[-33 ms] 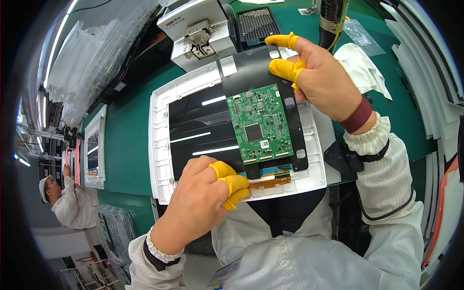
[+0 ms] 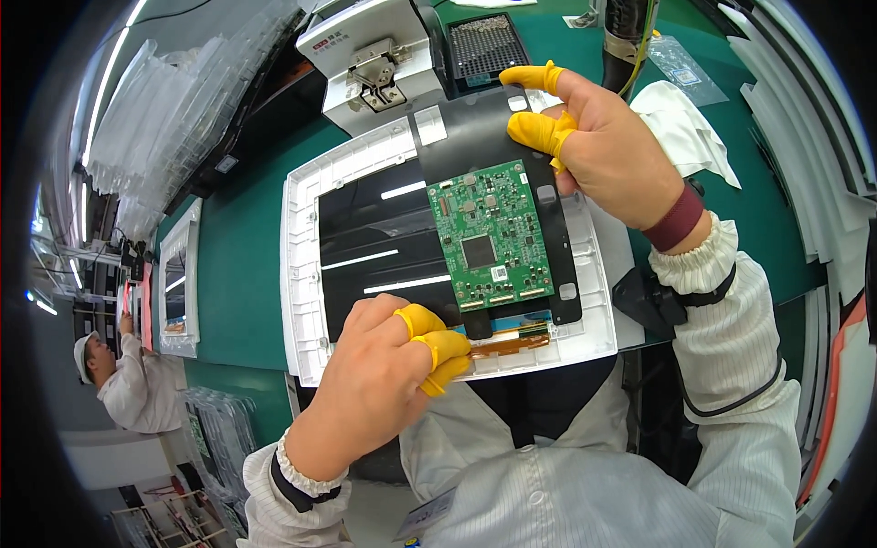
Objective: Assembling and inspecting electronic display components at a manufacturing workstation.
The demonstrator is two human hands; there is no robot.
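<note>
A white frame (image 2: pixel 301 274) with a dark display panel (image 2: pixel 365 228) in it lies before me. Over its right side a black backing sheet (image 2: pixel 571 251) carries a green circuit board (image 2: pixel 493 242). My right hand (image 2: pixel 607 146), with yellow finger cots, grips the sheet's far right corner between thumb and fingers. At the frame's near edge is my left hand (image 2: pixel 379 370), its cotted fingers pressed together beside the orange-brown flex cable (image 2: pixel 516 344). Whether they pinch the cable's end is hidden behind the fingers.
Behind the frame stand a white screw feeder (image 2: pixel 370 68) and a black tray of small parts (image 2: pixel 489 50). A white cloth (image 2: pixel 685 128) lies right of my right hand. Another framed panel (image 2: pixel 180 283) rests at left, near a co-worker (image 2: pixel 137 379). Stacked white panels (image 2: pixel 786 137) line the right.
</note>
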